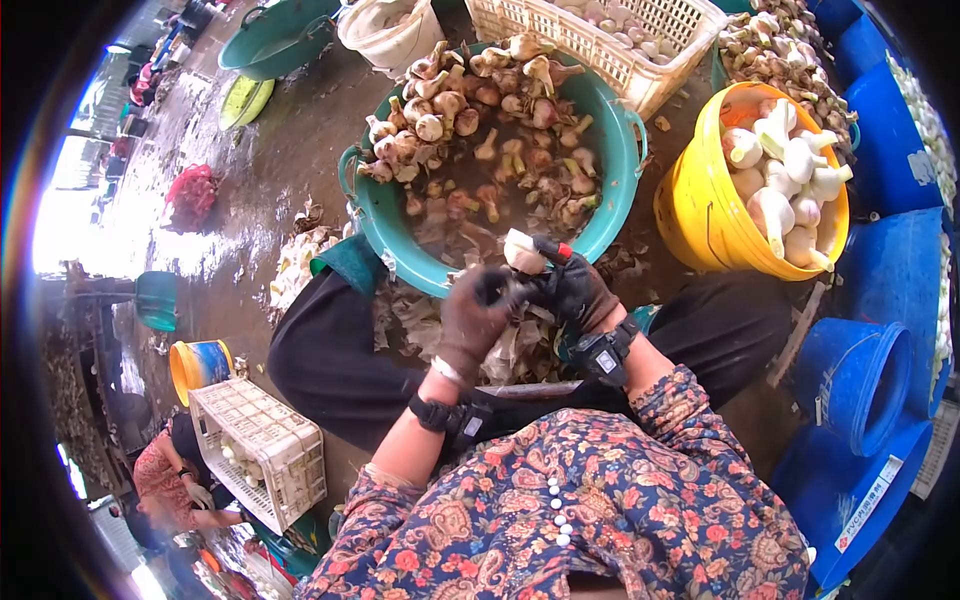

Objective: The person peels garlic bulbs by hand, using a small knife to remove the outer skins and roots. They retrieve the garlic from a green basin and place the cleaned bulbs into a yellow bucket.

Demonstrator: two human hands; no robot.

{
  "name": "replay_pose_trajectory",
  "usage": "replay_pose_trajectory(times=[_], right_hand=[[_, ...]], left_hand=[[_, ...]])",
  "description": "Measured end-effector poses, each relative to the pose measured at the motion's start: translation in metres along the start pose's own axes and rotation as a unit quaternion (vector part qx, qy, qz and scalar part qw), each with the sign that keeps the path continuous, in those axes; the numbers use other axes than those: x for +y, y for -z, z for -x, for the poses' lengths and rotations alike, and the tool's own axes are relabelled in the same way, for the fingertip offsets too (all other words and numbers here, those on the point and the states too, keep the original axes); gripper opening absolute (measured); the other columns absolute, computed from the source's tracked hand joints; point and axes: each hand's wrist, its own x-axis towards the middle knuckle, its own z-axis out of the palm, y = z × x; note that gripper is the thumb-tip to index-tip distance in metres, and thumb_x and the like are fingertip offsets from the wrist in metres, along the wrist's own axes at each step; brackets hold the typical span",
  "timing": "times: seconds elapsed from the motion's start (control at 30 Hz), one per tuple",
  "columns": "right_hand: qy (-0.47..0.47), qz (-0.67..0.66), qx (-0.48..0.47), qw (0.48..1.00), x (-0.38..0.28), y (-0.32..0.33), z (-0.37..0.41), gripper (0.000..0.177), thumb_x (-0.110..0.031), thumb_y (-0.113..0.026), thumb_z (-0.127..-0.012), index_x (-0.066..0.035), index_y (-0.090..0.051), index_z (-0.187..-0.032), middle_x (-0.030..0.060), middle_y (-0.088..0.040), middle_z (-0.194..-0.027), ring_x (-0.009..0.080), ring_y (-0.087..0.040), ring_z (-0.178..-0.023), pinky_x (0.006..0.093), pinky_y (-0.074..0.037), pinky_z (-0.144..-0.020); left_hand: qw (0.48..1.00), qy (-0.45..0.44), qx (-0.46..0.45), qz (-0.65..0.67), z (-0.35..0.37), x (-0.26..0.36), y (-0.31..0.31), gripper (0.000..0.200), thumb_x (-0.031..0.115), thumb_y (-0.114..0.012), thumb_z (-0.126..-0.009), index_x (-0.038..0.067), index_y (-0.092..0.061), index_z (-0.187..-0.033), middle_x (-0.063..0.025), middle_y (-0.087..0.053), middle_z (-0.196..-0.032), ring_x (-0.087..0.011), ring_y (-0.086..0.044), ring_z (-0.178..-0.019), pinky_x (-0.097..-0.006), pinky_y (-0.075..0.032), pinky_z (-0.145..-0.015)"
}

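Over the near rim of the green tub (618,228), my gloved right hand (578,292) grips a pale garlic bulb (524,252). A dark finger with a red band lies against the bulb's side. My gloved left hand (475,318) is close below the bulb, its fingers curled together and slightly blurred; I cannot tell what is in them. Unpeeled garlic bulbs (440,100) are heaped at the back of the tub, and more sit in its murky water. Loose peelings (520,345) lie beneath my hands, between my legs.
At the right stands a yellow bucket (690,205) of white garlic bulbs. Blue buckets (850,380) line the right side. A cream crate (640,85) and a white bucket (385,45) stand behind the tub. Another crate (305,465) sits at lower left, near a person (165,475).
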Motion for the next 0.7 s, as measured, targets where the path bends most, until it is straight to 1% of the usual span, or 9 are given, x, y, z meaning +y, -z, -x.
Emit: replay_pose_trajectory(times=[0.07,0.2,0.23,0.47,0.5,0.53,0.57,0.63,0.7], right_hand=[[-0.263,-0.343,0.008,0.902,-0.002,0.002,-0.009,0.032,-0.024,-0.059,-0.087,-0.008,-0.052,-0.114,0.0041,-0.059,-0.098,0.0115,-0.059,-0.082,0.0231,-0.051,-0.069],[-0.197,-0.222,-0.027,0.954,0.0,-0.001,-0.006,0.03,-0.023,-0.057,-0.088,-0.009,-0.052,-0.114,0.0053,-0.059,-0.1,0.0144,-0.06,-0.083,0.0267,-0.053,-0.068],[-0.254,-0.451,-0.031,0.855,0.007,0.004,-0.009,0.032,-0.018,-0.056,-0.09,-0.001,-0.051,-0.116,0.011,-0.06,-0.103,0.0204,-0.06,-0.092,0.0296,-0.05,-0.083],[-0.302,-0.498,-0.021,0.812,0.023,0.005,-0.003,0.035,-0.018,-0.056,-0.09,0.0,-0.05,-0.118,0.0124,-0.057,-0.11,0.0225,-0.059,-0.098,0.0328,-0.049,-0.088],[-0.173,-0.248,-0.037,0.952,0.018,0.0,0.002,0.036,-0.018,-0.055,-0.09,0.0,-0.049,-0.12,0.0134,-0.056,-0.113,0.0231,-0.058,-0.099,0.0334,-0.049,-0.089],[-0.026,0.026,-0.047,0.998,0.013,-0.004,0.004,0.038,-0.019,-0.055,-0.09,0.0,-0.048,-0.122,0.0145,-0.055,-0.115,0.0237,-0.058,-0.1,0.034,-0.049,-0.09],[-0.025,0.026,-0.045,0.998,0.005,-0.006,0.002,0.038,-0.019,-0.055,-0.09,0.0,-0.048,-0.122,0.0145,-0.055,-0.115,0.0237,-0.058,-0.1,0.034,-0.049,-0.09],[-0.227,-0.506,0.033,0.832,-0.007,-0.008,-0.004,0.034,-0.018,-0.058,-0.089,-0.005,-0.051,-0.12,0.0089,-0.061,-0.108,0.0229,-0.06,-0.099,0.033,-0.048,-0.09],[-0.169,-0.419,0.015,0.892,0.008,-0.004,-0.004,0.033,-0.021,-0.057,-0.09,-0.006,-0.052,-0.119,0.009,-0.06,-0.109,0.0222,-0.059,-0.1,0.033,-0.048,-0.09]], left_hand=[[0.995,-0.052,0.036,-0.08,-0.019,0.001,0.005,0.034,0.017,-0.077,-0.073,-0.002,-0.061,-0.097,-0.0057,-0.063,-0.086,-0.0107,-0.057,-0.075,-0.0246,-0.048,-0.069],[0.998,0.011,-0.007,0.059,-0.034,-0.008,0.001,0.04,0.011,-0.075,-0.074,0.0,-0.061,-0.11,-0.0041,-0.062,-0.089,-0.0101,-0.057,-0.081,-0.0242,-0.047,-0.07],[0.997,0.011,-0.02,0.08,-0.031,-0.01,0.001,0.036,0.009,-0.074,-0.075,-0.001,-0.062,-0.107,-0.0042,-0.063,-0.091,-0.0097,-0.057,-0.08,-0.0238,-0.047,-0.07],[0.967,0.086,-0.012,0.24,-0.028,-0.004,0.003,0.012,0.012,-0.067,-0.082,0.001,-0.066,-0.089,0.0002,-0.06,-0.074,-0.0071,-0.056,-0.071,-0.0215,-0.045,-0.067],[0.967,0.08,-0.02,0.24,-0.029,-0.004,0.005,0.014,0.016,-0.064,-0.086,0.002,-0.065,-0.087,0.0011,-0.059,-0.07,-0.0069,-0.055,-0.069,-0.0211,-0.044,-0.065],[0.967,0.08,-0.021,0.24,-0.03,-0.007,0.008,0.014,0.016,-0.064,-0.086,0.002,-0.065,-0.087,0.0011,-0.059,-0.07,-0.0069,-0.055,-0.069,-0.0211,-0.044,-0.065],[0.946,0.104,-0.012,0.307,-0.031,-0.014,0.011,0.02,0.021,-0.059,-0.089,0.002,-0.064,-0.087,0.0008,-0.059,-0.071,-0.0067,-0.054,-0.067,-0.0207,-0.044,-0.064],[0.95,0.103,0.012,0.294,-0.033,-0.027,0.014,0.037,0.037,-0.048,-0.095,0.004,-0.061,-0.086,0.0015,-0.057,-0.071,-0.0065,-0.053,-0.065,-0.0198,-0.043,-0.063],[0.949,0.119,0.029,0.289,-0.029,-0.024,0.014,0.036,0.038,-0.051,-0.093,0.004,-0.061,-0.087,0.0018,-0.056,-0.069,-0.0068,-0.053,-0.064,-0.0197,-0.043,-0.063]])
